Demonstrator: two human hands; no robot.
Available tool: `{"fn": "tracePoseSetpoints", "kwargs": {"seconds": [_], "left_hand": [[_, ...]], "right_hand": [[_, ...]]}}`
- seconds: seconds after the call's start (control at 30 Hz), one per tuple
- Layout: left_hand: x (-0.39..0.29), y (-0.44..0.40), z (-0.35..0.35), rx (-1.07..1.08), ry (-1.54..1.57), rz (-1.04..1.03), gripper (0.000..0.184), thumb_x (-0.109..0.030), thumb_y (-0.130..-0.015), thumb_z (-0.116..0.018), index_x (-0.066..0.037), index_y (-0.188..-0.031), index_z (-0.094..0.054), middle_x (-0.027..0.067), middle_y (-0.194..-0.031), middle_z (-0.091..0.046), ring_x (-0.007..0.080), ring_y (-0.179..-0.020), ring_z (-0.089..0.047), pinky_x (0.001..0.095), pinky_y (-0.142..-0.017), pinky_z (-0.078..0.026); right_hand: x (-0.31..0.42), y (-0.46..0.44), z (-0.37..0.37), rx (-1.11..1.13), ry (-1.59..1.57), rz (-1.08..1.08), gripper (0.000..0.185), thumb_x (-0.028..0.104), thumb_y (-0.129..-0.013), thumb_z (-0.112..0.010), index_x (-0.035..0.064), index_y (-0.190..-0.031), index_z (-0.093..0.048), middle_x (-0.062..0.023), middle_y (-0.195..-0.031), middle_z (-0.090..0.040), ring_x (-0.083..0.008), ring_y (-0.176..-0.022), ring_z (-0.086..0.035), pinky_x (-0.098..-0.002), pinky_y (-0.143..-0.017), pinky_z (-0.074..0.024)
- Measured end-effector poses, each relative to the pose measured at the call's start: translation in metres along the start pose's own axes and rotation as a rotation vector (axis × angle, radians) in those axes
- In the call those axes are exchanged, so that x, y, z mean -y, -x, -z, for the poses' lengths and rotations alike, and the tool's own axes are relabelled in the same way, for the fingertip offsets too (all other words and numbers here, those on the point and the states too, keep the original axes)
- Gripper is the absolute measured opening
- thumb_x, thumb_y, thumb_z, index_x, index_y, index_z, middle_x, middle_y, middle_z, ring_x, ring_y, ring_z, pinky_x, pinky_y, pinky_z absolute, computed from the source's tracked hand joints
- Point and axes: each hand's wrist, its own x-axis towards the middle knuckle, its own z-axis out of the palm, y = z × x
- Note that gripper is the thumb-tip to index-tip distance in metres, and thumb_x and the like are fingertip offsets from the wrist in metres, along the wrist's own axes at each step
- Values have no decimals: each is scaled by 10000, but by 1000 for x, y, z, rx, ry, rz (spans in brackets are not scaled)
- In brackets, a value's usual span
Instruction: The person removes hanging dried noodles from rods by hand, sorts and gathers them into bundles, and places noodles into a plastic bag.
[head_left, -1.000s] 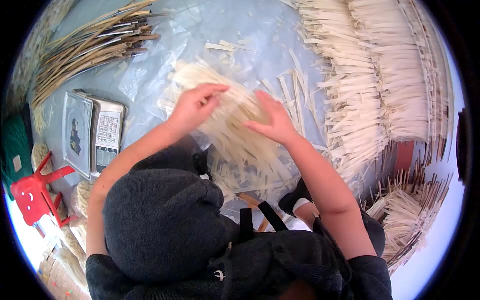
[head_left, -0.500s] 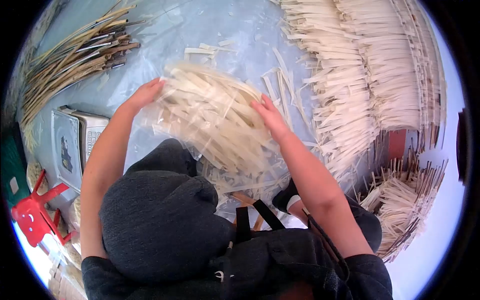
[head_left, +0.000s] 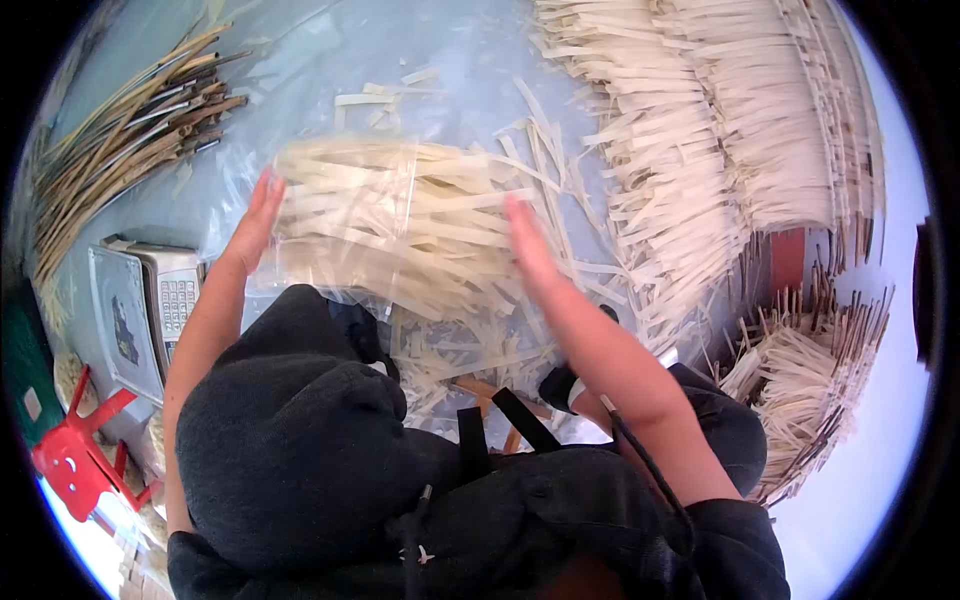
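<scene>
In front of my lap lies a bundle of pale, flat strips (head_left: 455, 215) that look like dried noodles. A clear plastic bag (head_left: 345, 225) covers its left and middle part, and bare strip ends stick out on the right. My left hand (head_left: 260, 220) is flat against the bag's left end, fingers straight and pointing up. At the right end, my right hand (head_left: 532, 250) stands on edge with outstretched fingers, blurred by motion, beside the loose strip ends. Whether its palm touches them I cannot tell.
Rows of strips (head_left: 680, 150) fill the right side. More strips on sticks (head_left: 800, 390) stand lower right. Thin sticks (head_left: 140, 140) are piled upper left, above a scale (head_left: 150, 300) and a red stool (head_left: 85, 460). Loose scraps (head_left: 550, 150) lie around the bundle.
The bundle has turned from slanting to nearly level and moved slightly left. My right hand has gone from gripping its right end to fingers held straight. The whole view has shifted a little.
</scene>
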Motion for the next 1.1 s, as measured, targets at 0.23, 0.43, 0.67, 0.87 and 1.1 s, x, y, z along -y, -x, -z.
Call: {"fn": "tracePoseSetpoints", "kwargs": {"seconds": [0.23,0.43,0.67,0.87,1.1], "left_hand": [[-38,38,35,35,-75,362,899,-648,-855,-531,-126,-1514,-213,112,-1556,-237,304,-1414,-245,525,-1062,-316],[5,2,37,-444,-590,-401,623,-412,-892,-627,-86,-1392,-448,173,-1393,-469,325,-1305,-422,377,-1064,-341],[-55,43,-59,-181,-796,-758,559,-243,-852,-684,-120,-1358,-483,168,-1417,-428,358,-1324,-379,431,-1094,-307],[-49,62,-78,-56,-838,-819,537,-251,-852,-679,-144,-1347,-501,141,-1436,-404,363,-1352,-337,455,-1098,-299],[-50,77,-68,-53,-763,-782,442,-146,-883,-636,-129,-1313,-534,108,-1434,-415,318,-1349,-349,416,-1116,-285]], "right_hand": [[47,-21,-40,133,217,112,717,569,-865,-583,51,-1354,-491,-190,-1306,-548,-289,-1230,-504,-367,-1040,-361],[1,-94,56,-260,436,479,930,549,-760,-689,10,-1430,-335,-199,-1306,-542,-320,-1253,-490,-392,-1037,-383],[-3,-91,50,-236,1252,238,866,434,-693,-735,24,-1375,-392,-232,-1118,-634,-323,-1079,-612,-399,-935,-467],[7,-119,95,-156,873,219,334,250,-786,-601,6,-1014,-623,-187,-957,-664,-305,-901,-649,-387,-803,-511],[92,-31,185,107,-552,151,184,62,-820,-485,7,-978,-561,-117,-781,-586,-228,-666,-574,-365,-715,-518]]}}
